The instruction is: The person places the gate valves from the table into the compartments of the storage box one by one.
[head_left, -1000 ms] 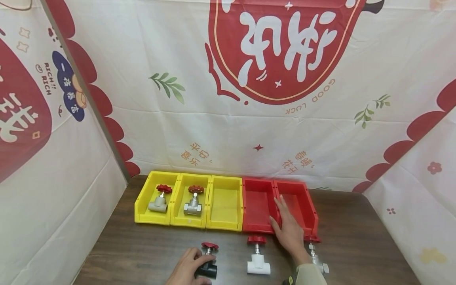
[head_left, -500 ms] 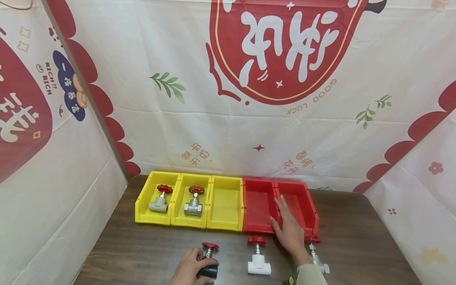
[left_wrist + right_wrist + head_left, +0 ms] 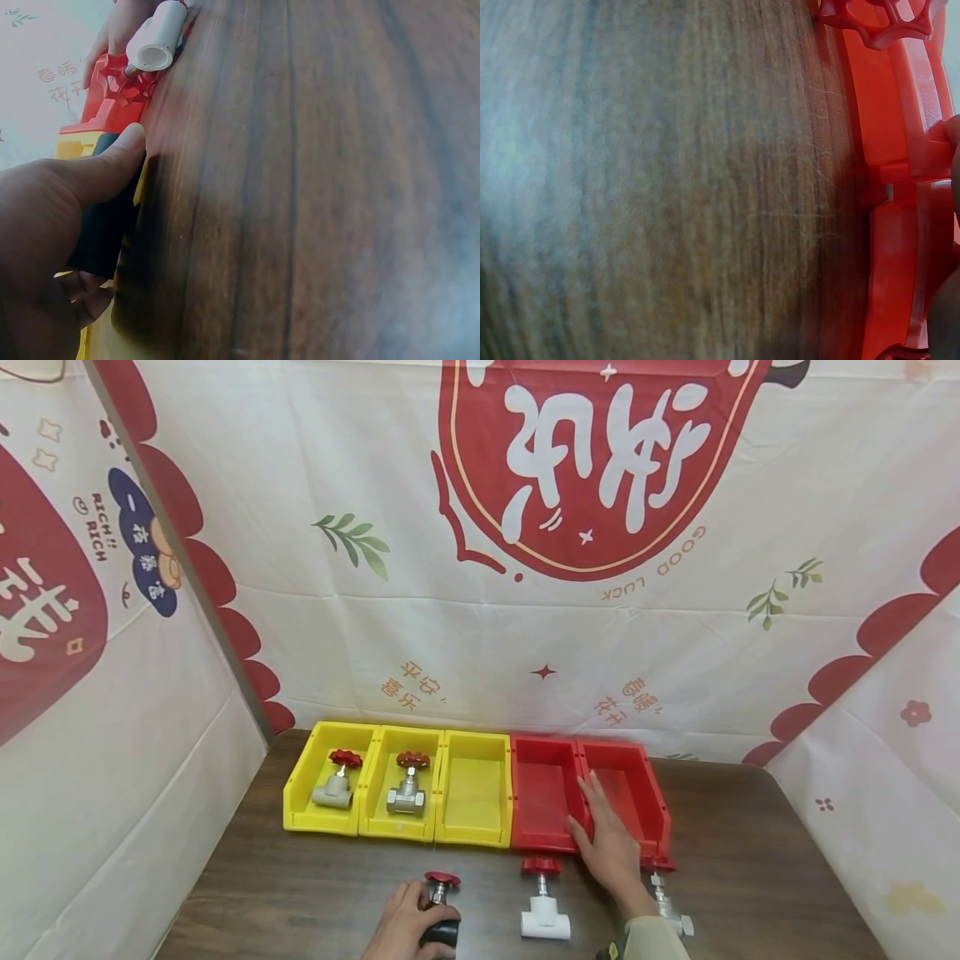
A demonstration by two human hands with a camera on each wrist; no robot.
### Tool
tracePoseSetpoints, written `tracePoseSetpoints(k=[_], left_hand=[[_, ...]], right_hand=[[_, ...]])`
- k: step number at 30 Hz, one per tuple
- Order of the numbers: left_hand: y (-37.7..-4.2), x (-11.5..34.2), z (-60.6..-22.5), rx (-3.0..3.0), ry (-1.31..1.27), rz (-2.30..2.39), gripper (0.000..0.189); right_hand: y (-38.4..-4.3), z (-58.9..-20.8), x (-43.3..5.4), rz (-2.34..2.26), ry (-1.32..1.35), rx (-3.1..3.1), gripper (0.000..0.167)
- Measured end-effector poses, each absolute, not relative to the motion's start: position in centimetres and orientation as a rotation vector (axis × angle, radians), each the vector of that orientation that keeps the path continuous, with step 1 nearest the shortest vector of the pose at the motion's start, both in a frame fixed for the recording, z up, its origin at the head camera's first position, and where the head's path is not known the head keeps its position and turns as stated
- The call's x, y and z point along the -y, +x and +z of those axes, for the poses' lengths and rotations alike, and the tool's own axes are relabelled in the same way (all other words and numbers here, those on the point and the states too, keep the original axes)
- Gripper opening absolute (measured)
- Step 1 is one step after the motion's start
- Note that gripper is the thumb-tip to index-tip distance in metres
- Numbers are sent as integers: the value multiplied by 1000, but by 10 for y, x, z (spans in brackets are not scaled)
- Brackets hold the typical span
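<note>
In the head view my left hand (image 3: 407,920) grips the black body of a valve (image 3: 442,933) with a red handwheel, at the table's front. The left wrist view shows the thumb lying over its black pipe body (image 3: 105,225), with fingers curled beneath. My right hand (image 3: 611,852) rests over the divider between the two red bins (image 3: 547,842), its fingers extended and holding nothing. Between the hands a white valve (image 3: 545,920) with a red handwheel stands on the table. Beside the right wrist, a metal valve (image 3: 666,902) is partly hidden by the sleeve.
Three yellow bins (image 3: 472,839) adjoin the red ones in a row along the back. A grey valve (image 3: 333,791) lies in the leftmost, a silver metal valve (image 3: 406,795) in the one beside it. A printed cloth (image 3: 487,635) hangs behind the wooden table (image 3: 735,860).
My left hand has shifted slightly right, and its thumb and fingers now cover more of the black valve body. The right hand has stayed where it was.
</note>
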State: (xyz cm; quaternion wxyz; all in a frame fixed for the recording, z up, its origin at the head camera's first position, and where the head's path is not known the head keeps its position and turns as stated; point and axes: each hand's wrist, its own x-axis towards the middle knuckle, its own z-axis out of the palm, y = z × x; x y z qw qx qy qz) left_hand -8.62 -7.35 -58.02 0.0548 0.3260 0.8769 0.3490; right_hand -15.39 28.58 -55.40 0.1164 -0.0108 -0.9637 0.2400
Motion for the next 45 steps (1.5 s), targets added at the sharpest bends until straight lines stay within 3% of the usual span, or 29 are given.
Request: tracePoseSetpoints(k=[13, 31, 45], left_hand=[[-85, 73, -582, -2665, 1035, 1117, 27], [-83, 69, -567, -2655, 856, 1057, 29], [-83, 58, -562, -2951, 1102, 1136, 27]], right_hand=[[-154, -555, -287, 720, -33, 2822, 100], [-153, -553, -287, 707, -18, 2822, 99], [-153, -553, -286, 710, -27, 2825, 99]])
